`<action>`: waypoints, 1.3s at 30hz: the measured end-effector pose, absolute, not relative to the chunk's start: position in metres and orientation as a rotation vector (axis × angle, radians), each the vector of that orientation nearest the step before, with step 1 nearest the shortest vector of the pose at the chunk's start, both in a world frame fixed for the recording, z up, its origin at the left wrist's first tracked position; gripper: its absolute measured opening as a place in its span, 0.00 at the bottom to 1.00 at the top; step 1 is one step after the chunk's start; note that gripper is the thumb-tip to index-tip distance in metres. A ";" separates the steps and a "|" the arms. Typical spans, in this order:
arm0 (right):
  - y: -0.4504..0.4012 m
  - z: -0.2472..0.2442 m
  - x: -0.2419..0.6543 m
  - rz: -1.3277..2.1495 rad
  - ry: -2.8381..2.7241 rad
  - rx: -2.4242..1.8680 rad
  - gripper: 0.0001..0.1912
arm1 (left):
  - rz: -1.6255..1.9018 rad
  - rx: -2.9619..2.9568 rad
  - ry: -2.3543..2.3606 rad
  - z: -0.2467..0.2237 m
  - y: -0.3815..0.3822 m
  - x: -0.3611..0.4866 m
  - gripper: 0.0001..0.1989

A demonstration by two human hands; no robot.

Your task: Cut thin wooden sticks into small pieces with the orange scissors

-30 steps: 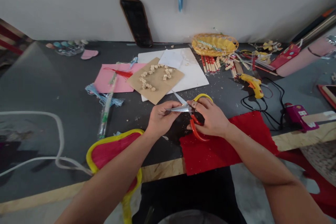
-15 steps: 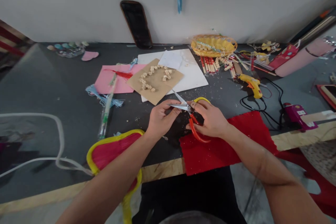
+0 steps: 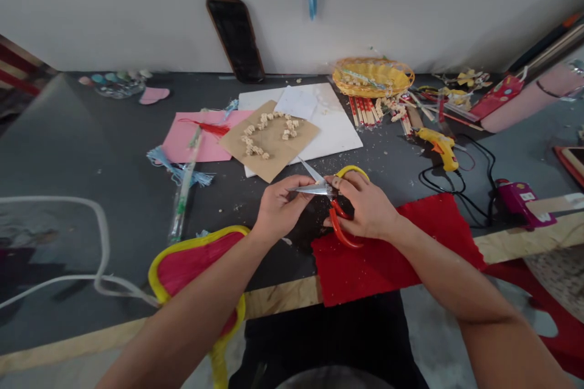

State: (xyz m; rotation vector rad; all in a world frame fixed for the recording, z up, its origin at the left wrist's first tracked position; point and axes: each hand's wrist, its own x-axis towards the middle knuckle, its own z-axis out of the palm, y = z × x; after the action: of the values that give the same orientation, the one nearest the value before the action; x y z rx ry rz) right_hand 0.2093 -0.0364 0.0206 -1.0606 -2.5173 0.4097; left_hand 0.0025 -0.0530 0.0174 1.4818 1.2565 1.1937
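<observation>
My right hand (image 3: 365,203) grips a pair of scissors (image 3: 340,222) with one red and one yellow handle loop. Their blades are parted and point left, toward my left hand (image 3: 283,206). The left fingers are pinched together at the blades, around something too small to make out; a pale bit shows between the blades. Just beyond lies a brown paper square (image 3: 287,149) bearing small cream-coloured pieces (image 3: 253,146) in a curved row. It rests partly on a white board (image 3: 340,127) and pink paper (image 3: 171,140). A red cloth (image 3: 365,273) lies beneath my right wrist.
A yellow basket (image 3: 374,76) stands at the back, wrapped sticks (image 3: 362,110) before it. Right of these are a yellow glue gun (image 3: 440,147) with a black cord, a purple box (image 3: 520,200) and a pink bottle (image 3: 524,100). A phone (image 3: 235,39) leans on the wall. A yellow-edged pink object (image 3: 196,258) lies left.
The scissors and both hands have barely moved; the lower blade now shows more clearly across the left fingertips. The view has shifted slightly.
</observation>
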 end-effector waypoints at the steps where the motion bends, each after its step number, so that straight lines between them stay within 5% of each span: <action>1: -0.037 0.020 0.209 0.412 -2.519 -1.069 0.38 | 1.199 1.460 1.250 0.018 -0.053 0.003 0.07; 39: -0.041 0.023 0.207 0.474 -2.484 -1.127 0.37 | 1.282 1.442 1.229 0.015 -0.053 0.006 0.09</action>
State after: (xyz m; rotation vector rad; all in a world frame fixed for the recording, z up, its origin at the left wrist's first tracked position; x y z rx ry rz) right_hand 0.2070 -0.0405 0.0233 -1.1270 -2.4836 0.4743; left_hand 0.0056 -0.0534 0.0152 1.4422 1.2286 1.2823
